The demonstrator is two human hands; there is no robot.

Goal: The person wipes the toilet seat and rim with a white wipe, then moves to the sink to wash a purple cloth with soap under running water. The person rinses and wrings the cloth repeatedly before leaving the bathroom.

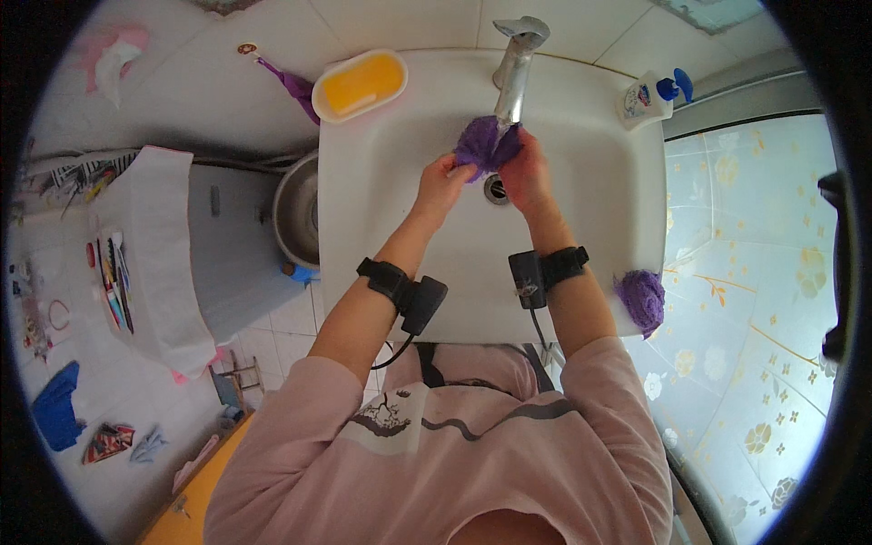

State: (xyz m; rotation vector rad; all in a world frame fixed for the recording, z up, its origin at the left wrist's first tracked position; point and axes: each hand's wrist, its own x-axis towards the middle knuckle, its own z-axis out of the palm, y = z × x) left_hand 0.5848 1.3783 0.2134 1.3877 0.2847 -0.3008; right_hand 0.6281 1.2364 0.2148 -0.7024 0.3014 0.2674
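Observation:
A purple cloth (479, 144) is spread between my two hands below the spout of the chrome faucet (516, 78), where water appears to run onto it. My left hand (444, 182) pinches its lower left edge between thumb and fingers. Its right side is gripped by my right hand (528, 167), whose fingertips are partly hidden near the spout. Just under the cloth lies the metal drain (497, 191) of the white washbasin (436, 293). A second, bunched purple cloth (641, 302) rests on the basin's right front edge.
A white soap dish with a yellow bar (364, 83) stands on the back left corner, a pump bottle (644, 101) on the back right. A purple item (293, 88) hangs on the wall. Left of the basin are a metal bowl (294, 211) and a covered cabinet (160, 272); glass panelling (742, 272) borders the right.

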